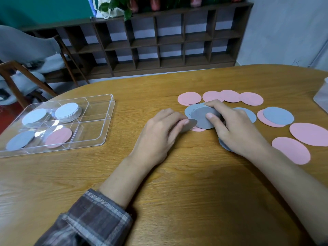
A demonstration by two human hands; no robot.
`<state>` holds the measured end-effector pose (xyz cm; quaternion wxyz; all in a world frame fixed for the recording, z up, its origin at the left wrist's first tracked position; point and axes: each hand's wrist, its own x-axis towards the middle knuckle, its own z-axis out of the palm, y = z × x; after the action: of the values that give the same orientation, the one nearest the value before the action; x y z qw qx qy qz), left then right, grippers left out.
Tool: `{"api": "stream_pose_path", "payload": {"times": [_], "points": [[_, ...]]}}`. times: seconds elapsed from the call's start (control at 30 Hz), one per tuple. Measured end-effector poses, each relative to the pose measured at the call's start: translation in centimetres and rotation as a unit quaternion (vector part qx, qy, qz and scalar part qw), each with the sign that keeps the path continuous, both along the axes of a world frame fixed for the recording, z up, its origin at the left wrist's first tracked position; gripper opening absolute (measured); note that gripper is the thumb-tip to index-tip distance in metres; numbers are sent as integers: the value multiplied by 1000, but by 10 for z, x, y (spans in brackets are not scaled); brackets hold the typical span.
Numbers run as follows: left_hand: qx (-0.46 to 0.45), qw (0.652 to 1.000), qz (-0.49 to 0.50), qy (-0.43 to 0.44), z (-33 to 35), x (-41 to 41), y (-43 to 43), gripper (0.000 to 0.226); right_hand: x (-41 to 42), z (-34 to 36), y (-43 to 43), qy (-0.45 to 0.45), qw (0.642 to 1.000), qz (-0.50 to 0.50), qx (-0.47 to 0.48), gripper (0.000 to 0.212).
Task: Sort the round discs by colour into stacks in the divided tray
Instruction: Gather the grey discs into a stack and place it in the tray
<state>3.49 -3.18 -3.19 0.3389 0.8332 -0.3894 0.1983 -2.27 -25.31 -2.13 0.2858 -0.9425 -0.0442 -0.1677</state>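
The clear divided tray [111, 114] lies flat at the left. Its far compartments hold two white stacks [68, 112], the right one taller. Its near compartments hold a grey disc [20, 140] and a pink disc [58, 137]. At centre the right hand [236, 132] grips a grey pile [202, 118], and the left hand [159, 135] pinches a tilted grey piece [190, 124]. Loose pink discs [251, 98] lie flat in a far row and at the near right.

right hand [237, 132] covers most of a grey disc [224, 145]; clear box [322, 98] is cropped
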Motion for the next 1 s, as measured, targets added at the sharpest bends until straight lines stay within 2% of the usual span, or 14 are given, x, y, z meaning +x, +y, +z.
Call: {"api": "stream_pose_path", "payload": {"times": [0.27, 0.43, 0.57, 0.73, 0.87, 1.0], "points": [[-74, 997, 27, 16, 1, -1, -1, 7, -1, -1, 3, 9, 996, 26, 82, 27], [-124, 985, 57, 108, 4, -6, -6, 6, -2, -2, 8, 23, 992, 46, 114, 32], [-172, 969, 55, 171, 3, -8, -11, 6, -3, -3, 14, 36, 991, 72, 110, 22], [-155, 972, 74, 159, 2, -7, -15, 10, -1, -7, 12, 31, 995, 62, 69, 27], [-117, 982, 84, 120, 1, -9, -18, 14, -2, -6, 12, 50, 997, 56, 29, 36], [-86, 987, 103, 83, -4, -9, -17, 15, -3, -5, 12, 72, 996, 56, -15, 35]]}}
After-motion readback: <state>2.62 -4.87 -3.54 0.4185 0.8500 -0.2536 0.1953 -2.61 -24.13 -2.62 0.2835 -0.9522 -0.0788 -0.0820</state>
